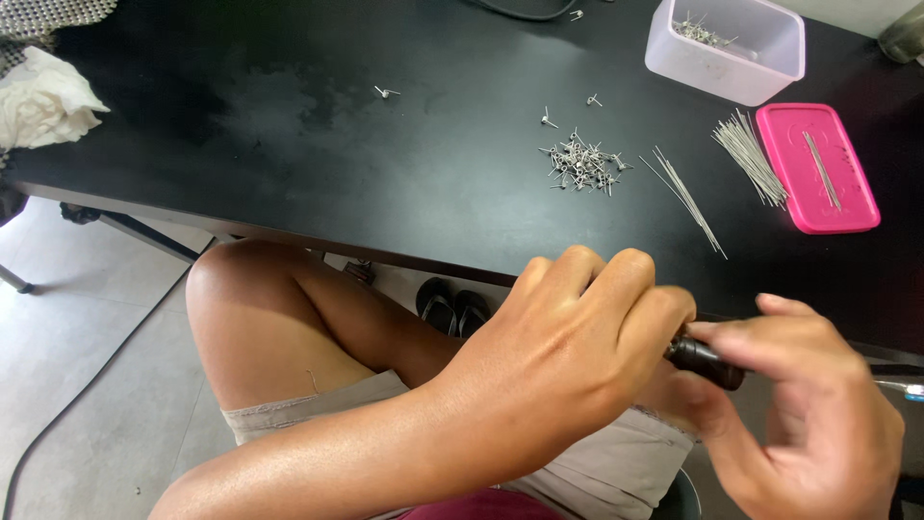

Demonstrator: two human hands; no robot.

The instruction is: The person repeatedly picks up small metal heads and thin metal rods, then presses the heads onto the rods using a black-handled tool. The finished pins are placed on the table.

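At the far left, at 10 o'clock, a white cloth (43, 101) lies at the table (289, 144) corner, partly cut off by the frame. The table's black top runs wide and bare from there toward the middle, and its near edge slants down from 9 o'clock toward 3 o'clock, passing above a bent knee (241, 289) and dark sandals (454, 308) on the floor. Past centre, at 12 o'clock, a pile of small pins (580, 162) sits well back from the edge, a few strays scattered around it. To its right lie loose wires (685, 197), then a fanned bundle touching a pink lid (818, 169), with a clear tub (727, 48) at 1 o'clock. Below the table edge, over the lap, the left hand (568, 337) comes in from 7 o'clock, back turned up, its fingers curled together around one end of a dark tool (705, 361); most of that end is hidden inside the fist. The right hand (808, 414), blurred, reaches in from 4 o'clock, thumb and fingers pinched on the tool's other end. A thin metal tip shows at the right frame edge, hard to make out.
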